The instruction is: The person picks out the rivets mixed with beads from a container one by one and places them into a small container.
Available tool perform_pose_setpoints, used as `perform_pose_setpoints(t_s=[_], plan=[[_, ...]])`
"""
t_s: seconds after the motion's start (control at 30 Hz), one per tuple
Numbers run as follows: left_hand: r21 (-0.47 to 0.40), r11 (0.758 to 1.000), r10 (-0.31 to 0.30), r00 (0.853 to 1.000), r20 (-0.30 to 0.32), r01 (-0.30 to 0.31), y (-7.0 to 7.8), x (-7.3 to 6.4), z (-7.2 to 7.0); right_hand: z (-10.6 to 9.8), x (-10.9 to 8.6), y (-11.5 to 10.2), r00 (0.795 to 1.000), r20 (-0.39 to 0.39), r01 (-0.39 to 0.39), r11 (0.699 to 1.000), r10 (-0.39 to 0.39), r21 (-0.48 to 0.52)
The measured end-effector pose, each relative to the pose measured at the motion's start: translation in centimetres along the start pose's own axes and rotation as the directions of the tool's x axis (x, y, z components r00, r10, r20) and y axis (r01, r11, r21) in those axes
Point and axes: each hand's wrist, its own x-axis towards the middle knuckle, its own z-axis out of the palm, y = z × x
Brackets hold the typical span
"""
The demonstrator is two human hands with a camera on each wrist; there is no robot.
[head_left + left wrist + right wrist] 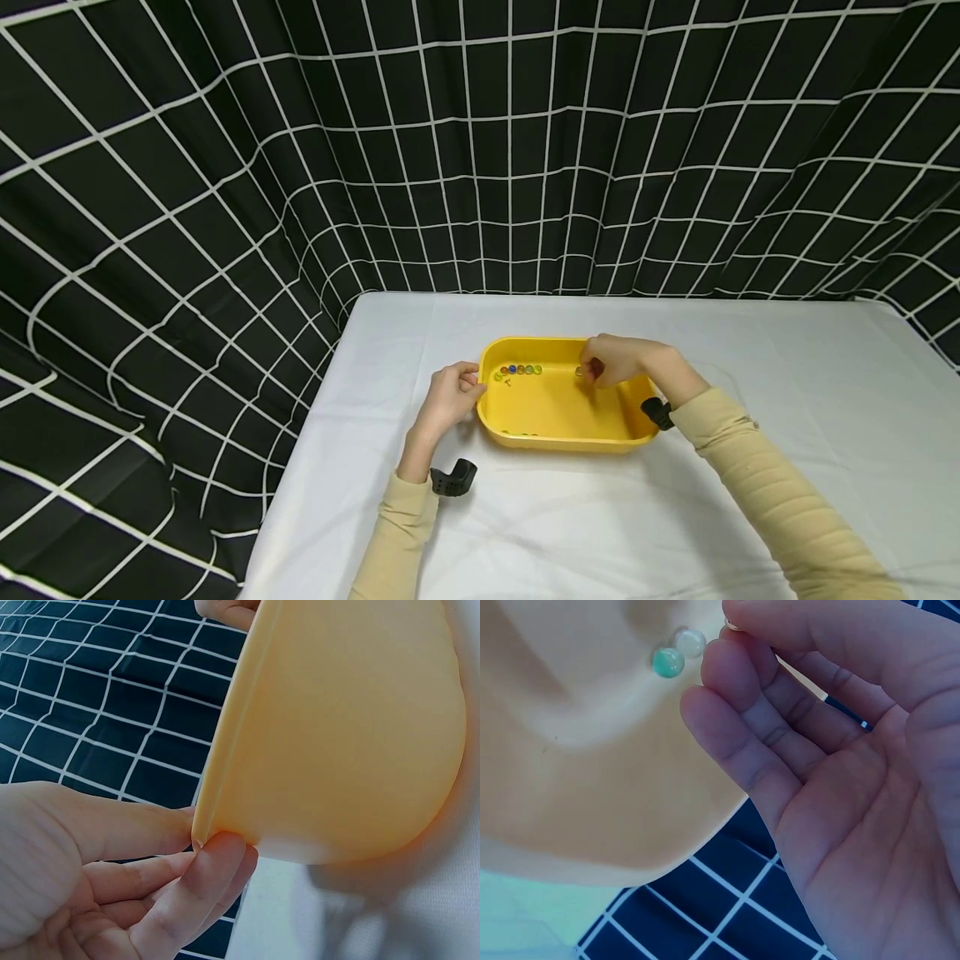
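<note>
A yellow plastic basin (558, 421) stands on the table. My left hand (448, 396) pinches its left rim, thumb on one side and fingers on the other, as the left wrist view (142, 877) also shows. Reaching over the far right side, my right hand (617, 360) is inside the basin with bent fingers. In the right wrist view, a green marble (668, 662) and a clear marble (690, 643) lie just beyond its fingertips. The thumb and forefinger tips come close together there; I cannot tell whether they hold something.
Several coloured marbles (521, 369) line up along the basin's far left wall. A small orange piece (507, 382) lies near them, and more marbles peek over the near rim. White cloth (555, 517) covers the table. Black gridded curtain (480, 150) hangs behind it.
</note>
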Motion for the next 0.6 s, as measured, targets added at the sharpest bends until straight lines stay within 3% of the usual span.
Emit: perform_pose_setpoints(t_s=[0.6], plan=[[0.009,1.0,-0.005,1.0,-0.008,0.005,0.0,0.0,0.0,-0.5,-1.7,0.7,1.0,-0.022,-0.022,1.0,0.022,-0.015]])
